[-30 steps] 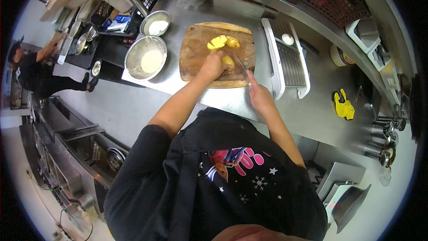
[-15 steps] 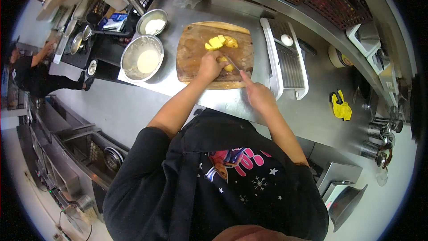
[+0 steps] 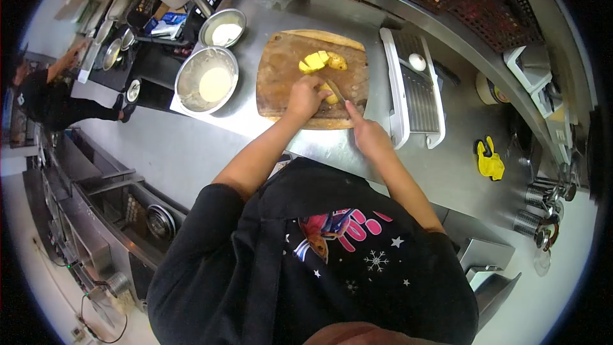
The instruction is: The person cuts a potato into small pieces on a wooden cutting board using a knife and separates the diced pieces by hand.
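Note:
A wooden cutting board (image 3: 274,57) lies on the steel counter in front of me. On its lower half, my left hand (image 3: 305,97) has its fingers closed on a yellow potato piece (image 3: 331,98), partly hidden by the fingers. My right hand (image 3: 370,137) grips a knife (image 3: 336,91), its blade against or right beside that piece; whether it has cut in is too small to tell. Farther up the board sit several cut potato chunks (image 3: 314,61), with a skin-on potato piece (image 3: 336,61) at their right.
Left of the board stand a metal bowl of pale batter (image 3: 216,84) and a smaller bowl of white powder (image 3: 226,34). On the right is a white-framed slicer (image 3: 399,89) with a white knob, then a yellow-black cloth item (image 3: 490,161). Another person (image 3: 48,96) stands far left.
The whole view has shifted slightly. The knife blade is turned a little more upright beside the potato piece. Both hands keep their holds, and the chunks stay where they were on the board.

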Motion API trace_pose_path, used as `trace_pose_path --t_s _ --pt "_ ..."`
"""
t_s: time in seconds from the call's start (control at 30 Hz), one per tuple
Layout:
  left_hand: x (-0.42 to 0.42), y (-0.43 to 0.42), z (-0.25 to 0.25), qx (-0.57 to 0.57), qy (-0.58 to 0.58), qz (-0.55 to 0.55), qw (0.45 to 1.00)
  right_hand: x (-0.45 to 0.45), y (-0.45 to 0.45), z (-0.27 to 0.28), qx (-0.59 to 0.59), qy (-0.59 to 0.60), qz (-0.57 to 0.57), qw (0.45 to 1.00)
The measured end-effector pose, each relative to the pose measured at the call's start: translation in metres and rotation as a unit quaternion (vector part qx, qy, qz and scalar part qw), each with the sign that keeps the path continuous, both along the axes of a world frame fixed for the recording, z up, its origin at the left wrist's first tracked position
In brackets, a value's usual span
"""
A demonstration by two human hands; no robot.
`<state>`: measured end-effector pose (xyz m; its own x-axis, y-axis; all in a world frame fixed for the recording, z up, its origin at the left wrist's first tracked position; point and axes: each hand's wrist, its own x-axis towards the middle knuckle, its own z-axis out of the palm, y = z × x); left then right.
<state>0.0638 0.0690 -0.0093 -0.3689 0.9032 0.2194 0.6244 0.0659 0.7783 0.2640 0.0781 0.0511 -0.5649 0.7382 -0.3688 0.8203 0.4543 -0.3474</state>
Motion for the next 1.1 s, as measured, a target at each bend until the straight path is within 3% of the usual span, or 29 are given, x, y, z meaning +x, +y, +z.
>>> trace_pose_path --t_s 0.17,0.27,0.37,0.47,0.57,0.67,0.77,0.87,1.1 --pt "-0.003 -0.001 -0.005 0.041 0.034 -0.007 0.999 -0.001 -0.003 0.011 -0.016 -0.021 -0.014 1.0" --pt "-0.004 -0.001 0.009 -0.055 -0.022 -0.008 0.998 0.004 -0.006 0.018 -0.01 -0.008 -0.024 1.0" --pt "-0.007 0.005 0.007 -0.059 -0.089 -0.016 0.994 0.01 -0.01 0.027 -0.004 0.019 -0.042 0.999" --pt "-0.017 0.01 0.022 0.025 0.045 -0.142 0.989 0.022 -0.01 0.016 0.005 0.073 -0.076 0.994" --pt "-0.023 0.022 0.033 0.013 0.239 -0.281 0.929 0.028 -0.014 0.009 0.0 0.097 -0.106 0.99" --pt "-0.022 0.032 0.037 -0.105 0.293 -0.303 0.901 0.032 -0.017 0.004 0.005 0.104 -0.124 0.987" --pt "-0.002 0.034 0.026 -0.178 0.202 -0.174 0.947 0.029 -0.017 0.006 0.001 0.091 -0.136 0.987" --pt "0.01 0.034 0.025 -0.179 0.183 -0.131 0.958 0.025 -0.014 0.007 -0.001 0.054 -0.14 0.989" --pt "0.012 0.041 0.028 -0.199 0.206 -0.166 0.943 0.023 -0.007 0.02 0.001 0.022 -0.118 0.993"
